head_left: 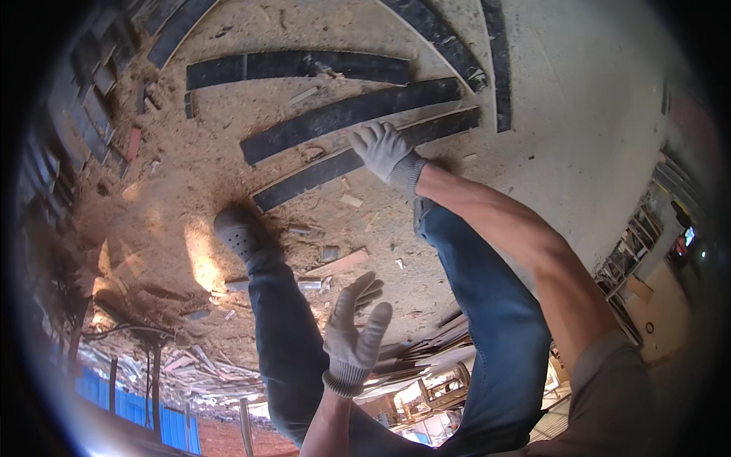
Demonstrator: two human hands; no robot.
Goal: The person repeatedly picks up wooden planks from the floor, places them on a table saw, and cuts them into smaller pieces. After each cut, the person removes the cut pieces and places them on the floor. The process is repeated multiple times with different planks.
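My right hand [387,158], in a pale grey knitted work glove, lies over the middle of a narrow black-faced board strip [312,177] on the ground. Its fingers are bent across the strip and seem to grip its far edge; the thumb is hard to see. Just beyond lies a wider, curved black board strip [335,118], close alongside. In a matching glove, my left hand [354,329] hovers in front of my left leg, fingers and thumb apart, holding nothing.
Farther off lie another curved black strip [297,67] and two more, a broad one [438,34] and a thin one [498,68]. Wood scraps [343,263] and sawdust litter the ground. Stacked boards [91,114] line the left. My shoe [242,231] stands near the narrow strip.
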